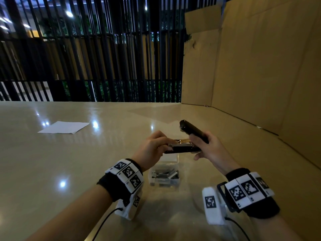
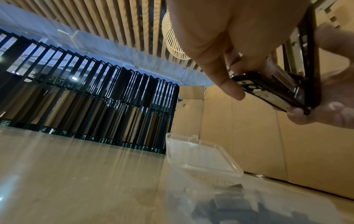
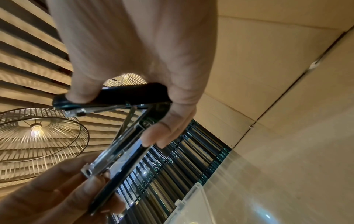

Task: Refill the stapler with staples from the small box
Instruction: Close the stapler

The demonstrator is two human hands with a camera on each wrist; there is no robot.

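A black stapler (image 1: pixel 192 136) hangs above the table, its top cover swung up and back. My right hand (image 1: pixel 206 148) grips the stapler (image 3: pixel 134 97) near the hinge, thumb on the raised cover. My left hand (image 1: pixel 154 146) pinches the front end of the metal staple channel (image 1: pixel 180 145) and base; in the left wrist view its thumb and fingers clamp the stapler (image 2: pixel 268 89). Just below stands the small clear plastic box (image 1: pixel 165 174), lid open, with several grey staple strips inside. Whether a strip lies in the channel (image 3: pixel 114 150) I cannot tell.
A white sheet of paper (image 1: pixel 64 127) lies on the glossy beige table (image 1: pixel 52 162) at the far left. A tall cardboard wall (image 1: pixel 251 66) stands along the right side and back right. Black vertical bars (image 1: pixel 95 58) run behind the table's far edge.
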